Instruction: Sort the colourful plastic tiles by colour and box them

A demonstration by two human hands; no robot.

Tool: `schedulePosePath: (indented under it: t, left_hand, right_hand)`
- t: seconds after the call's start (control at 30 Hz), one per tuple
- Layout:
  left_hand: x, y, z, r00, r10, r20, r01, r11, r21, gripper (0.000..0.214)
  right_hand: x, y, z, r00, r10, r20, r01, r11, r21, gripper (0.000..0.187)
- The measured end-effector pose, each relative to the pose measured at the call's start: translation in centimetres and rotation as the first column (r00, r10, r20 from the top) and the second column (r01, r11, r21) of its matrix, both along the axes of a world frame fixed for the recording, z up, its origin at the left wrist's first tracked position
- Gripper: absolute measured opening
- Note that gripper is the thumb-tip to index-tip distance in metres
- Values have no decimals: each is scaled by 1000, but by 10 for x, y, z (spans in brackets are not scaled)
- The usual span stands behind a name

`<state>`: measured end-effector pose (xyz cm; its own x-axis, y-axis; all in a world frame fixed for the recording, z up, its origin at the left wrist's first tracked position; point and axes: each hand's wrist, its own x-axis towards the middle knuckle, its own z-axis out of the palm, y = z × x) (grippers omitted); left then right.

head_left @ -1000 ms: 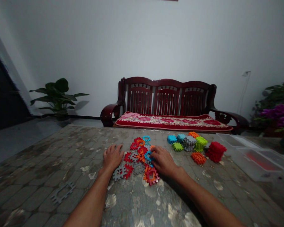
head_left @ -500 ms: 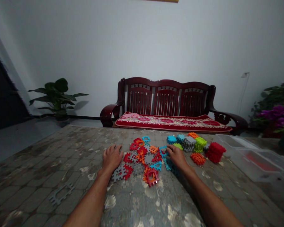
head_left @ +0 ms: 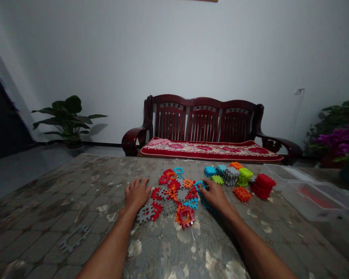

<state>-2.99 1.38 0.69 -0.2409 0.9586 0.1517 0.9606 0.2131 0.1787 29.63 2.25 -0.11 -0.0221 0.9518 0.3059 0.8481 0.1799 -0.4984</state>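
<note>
My left hand (head_left: pixel 137 192) lies palm down on the tabletop, fingers spread, holding nothing. To its right is a loose pile of toothed plastic interlocking tiles: a grey tile (head_left: pixel 145 213) nearest my wrist, red tiles (head_left: pixel 156 210), an orange tile (head_left: pixel 188 183) and a crimson frame tile (head_left: pixel 186 217). At the pile's right edge, my right hand (head_left: pixel 214 193) has its thumb and fingers closed about a blue tile (head_left: pixel 199 185) with an open middle. More blue tiles sit under that hand, partly hidden by it.
Sorted stacks stand at the right: red (head_left: pixel 263 186), lime green (head_left: pixel 245 177), grey (head_left: pixel 230 176), orange (head_left: pixel 242 194) and blue (head_left: pixel 209 171). Beyond them is a clear plastic box (head_left: pixel 302 207). A lone grey frame tile (head_left: pixel 75 238) lies at the left. A wooden bench (head_left: pixel 203 124) stands behind the table.
My right hand has shifted slightly left and its thumb now lies over the blue tile. The left hand stays in place. The view has turned very slightly.
</note>
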Motion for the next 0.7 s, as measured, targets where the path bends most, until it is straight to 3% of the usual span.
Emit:
schedulePosePath:
  t: [0.17, 0.7]
  left_hand:
    - [-1, 1, -3, 1000, -11, 1, 11, 1000, 8, 47]
    - [-2, 1, -5, 1000, -18, -13, 18, 1000, 10, 48]
  right_hand:
    - [-2, -3, 0, 998, 8, 61, -10, 1000, 30, 38]
    - [-10, -9, 11, 984, -30, 173, 37, 999, -39, 42]
